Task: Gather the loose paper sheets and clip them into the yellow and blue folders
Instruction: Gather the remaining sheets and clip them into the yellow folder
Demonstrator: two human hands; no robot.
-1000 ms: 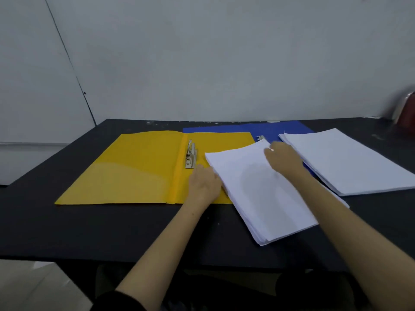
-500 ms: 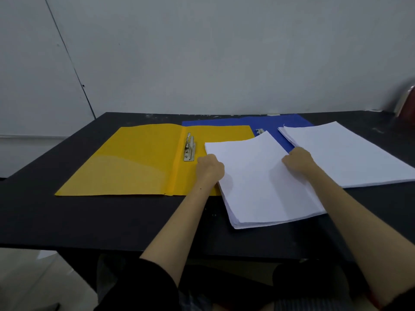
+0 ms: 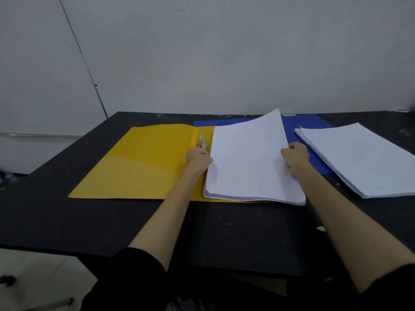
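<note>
An open yellow folder (image 3: 143, 162) lies flat on the black table (image 3: 224, 232), its metal clip (image 3: 202, 141) beside the spine. A stack of white paper (image 3: 249, 162) rests on the folder's right half, its far end raised off the table. My left hand (image 3: 197, 159) grips the stack's left edge, just below the clip. My right hand (image 3: 295, 157) grips its right edge. A blue folder (image 3: 298, 124) lies behind, mostly hidden by paper. A second white stack (image 3: 359, 158) lies on the right, partly on the blue folder.
A grey wall stands right behind the table's far edge. Light furniture with dark handles (image 3: 33, 286) shows below the table's front left corner. Bare black tabletop stretches between the folders and the near edge.
Both hands slid the paper stack leftward onto the yellow folder's right half and squared it. Its far end has lifted. My right hand went from the top of the stack to its right edge.
</note>
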